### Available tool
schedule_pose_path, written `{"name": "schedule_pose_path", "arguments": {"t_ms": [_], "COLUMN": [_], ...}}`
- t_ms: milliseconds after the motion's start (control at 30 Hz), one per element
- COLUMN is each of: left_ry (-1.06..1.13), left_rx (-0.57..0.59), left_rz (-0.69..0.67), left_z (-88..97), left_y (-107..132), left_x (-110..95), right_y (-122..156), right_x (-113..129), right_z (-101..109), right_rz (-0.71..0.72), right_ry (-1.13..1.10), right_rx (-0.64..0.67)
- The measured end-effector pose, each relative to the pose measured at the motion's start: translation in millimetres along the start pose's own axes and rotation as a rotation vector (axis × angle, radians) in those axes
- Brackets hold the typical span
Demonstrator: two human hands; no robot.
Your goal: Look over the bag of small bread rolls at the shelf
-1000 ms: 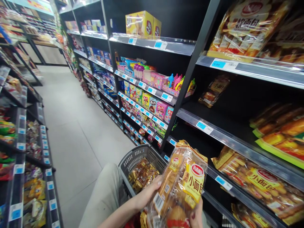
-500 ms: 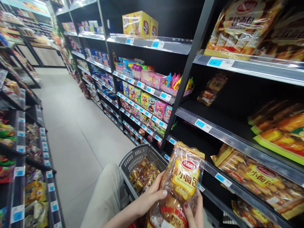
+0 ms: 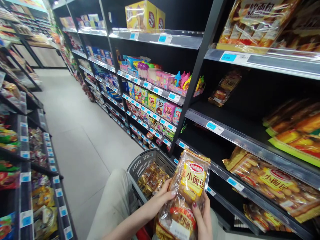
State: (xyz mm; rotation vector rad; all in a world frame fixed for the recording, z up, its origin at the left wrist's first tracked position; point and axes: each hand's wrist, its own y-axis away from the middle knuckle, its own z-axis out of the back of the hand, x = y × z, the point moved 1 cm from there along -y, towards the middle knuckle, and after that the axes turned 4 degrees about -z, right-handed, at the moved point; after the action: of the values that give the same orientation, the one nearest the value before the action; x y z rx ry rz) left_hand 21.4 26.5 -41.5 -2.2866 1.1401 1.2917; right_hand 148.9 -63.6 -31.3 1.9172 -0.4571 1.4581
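Both hands, left hand (image 3: 160, 200) and right hand (image 3: 203, 220), pinch the bread bag (image 3: 186, 196) above the basket (image 3: 143, 163); squeezing harder could crush the soft rolls.

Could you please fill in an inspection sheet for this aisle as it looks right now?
Surface: grey tiled floor; black shelves with blue price tags.
Job's things: bread bag, clear with a yellow label, held upright in both hands; grey basket below it holds more packs.
Clutter: similar bread bags lie on the shelf to the right; snack boxes and toys further along.
Grippers: left hand grips the bag's left edge; right hand holds its lower right.
Cables: nothing seen.
Surroundings: a second shelf row opposite; no other people seen.
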Motion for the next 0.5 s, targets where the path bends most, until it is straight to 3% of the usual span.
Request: {"name": "schedule_pose_path", "arguments": {"t_ms": [200,500], "left_ry": [-0.007,-0.024], "left_rx": [-0.002,-0.016], "left_rz": [-0.004,0.042], "left_z": [6.0,-0.2], "left_y": [-3,-1], "left_x": [9,1], "right_y": [-2,-4], "right_x": [-5,-11], "right_z": [3,4], "right_rz": [-0.011,-0.034], "right_ry": [0.029,-0.014], "right_rx": [0.001,-0.032]}}
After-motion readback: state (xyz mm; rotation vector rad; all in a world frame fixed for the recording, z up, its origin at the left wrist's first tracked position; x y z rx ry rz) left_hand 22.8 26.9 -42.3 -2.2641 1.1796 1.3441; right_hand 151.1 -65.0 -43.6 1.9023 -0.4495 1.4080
